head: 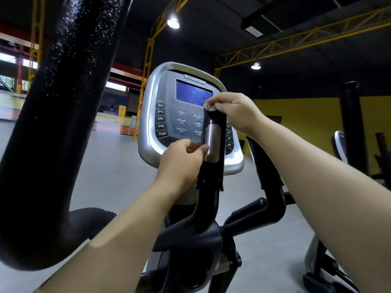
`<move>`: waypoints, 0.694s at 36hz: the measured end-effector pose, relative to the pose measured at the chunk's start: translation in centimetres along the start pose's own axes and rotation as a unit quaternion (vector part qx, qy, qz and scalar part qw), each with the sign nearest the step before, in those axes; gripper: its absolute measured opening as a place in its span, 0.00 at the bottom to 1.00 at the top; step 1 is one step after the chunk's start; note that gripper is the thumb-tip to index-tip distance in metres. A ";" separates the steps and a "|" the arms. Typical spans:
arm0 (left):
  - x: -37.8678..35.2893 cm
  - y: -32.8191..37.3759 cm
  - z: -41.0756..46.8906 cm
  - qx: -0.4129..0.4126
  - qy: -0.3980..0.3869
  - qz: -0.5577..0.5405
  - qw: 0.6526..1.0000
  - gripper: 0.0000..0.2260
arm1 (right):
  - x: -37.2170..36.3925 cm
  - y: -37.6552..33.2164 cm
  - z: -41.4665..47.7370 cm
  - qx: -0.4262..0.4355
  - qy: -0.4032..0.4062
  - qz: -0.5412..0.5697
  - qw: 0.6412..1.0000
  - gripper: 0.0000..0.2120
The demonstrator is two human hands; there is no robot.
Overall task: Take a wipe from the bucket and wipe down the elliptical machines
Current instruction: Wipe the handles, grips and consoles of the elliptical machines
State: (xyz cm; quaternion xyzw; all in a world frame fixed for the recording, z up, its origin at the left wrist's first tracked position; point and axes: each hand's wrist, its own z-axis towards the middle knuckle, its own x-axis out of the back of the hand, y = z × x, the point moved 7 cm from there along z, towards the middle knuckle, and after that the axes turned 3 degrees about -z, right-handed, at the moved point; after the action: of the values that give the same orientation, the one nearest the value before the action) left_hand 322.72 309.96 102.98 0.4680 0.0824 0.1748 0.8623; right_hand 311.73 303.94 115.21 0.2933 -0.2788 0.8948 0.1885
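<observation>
I stand at an elliptical machine whose silver-rimmed console (pixel 148 127) with a blue screen (pixel 193 92) faces me. In front of it rises a black fixed handle with a silver sensor plate (pixel 212 142). A dark wipe (pixel 211 178) is wrapped round this handle, its ragged lower edge hanging below the plate. My right hand (pixel 234 113) pinches the wipe at the top of the handle. My left hand (pixel 179 163) pinches its left edge beside the sensor plate. The bucket is not in view.
A thick black swing arm (pixel 53 123), speckled with dust, fills the left side close to my head. A second fixed handle (pixel 268 178) stands right of the first. Another machine (pixel 353 123) is at the far right, with grey floor (pixel 110 166) behind.
</observation>
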 end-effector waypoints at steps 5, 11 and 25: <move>0.2 2.7 1.7 -0.052 0.098 -0.017 0.994 0.06 | 0.9 -0.9 -2.2 0.069 -0.003 0.024 0.997 0.17; -1.4 6.8 2.5 -0.204 0.092 0.038 0.974 0.13 | 1.2 -2.0 -3.8 0.116 0.056 -0.001 0.992 0.22; -2.4 6.5 6.7 -0.180 0.099 0.103 0.973 0.13 | 1.2 2.2 -9.0 0.011 0.018 -0.036 0.999 0.16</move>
State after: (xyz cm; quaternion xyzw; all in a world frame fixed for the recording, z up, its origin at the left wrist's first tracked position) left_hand 321.08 307.11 112.00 0.2916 0.0853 0.3202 0.8973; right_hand 305.92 307.95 109.03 0.2887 -0.2547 0.8956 0.2228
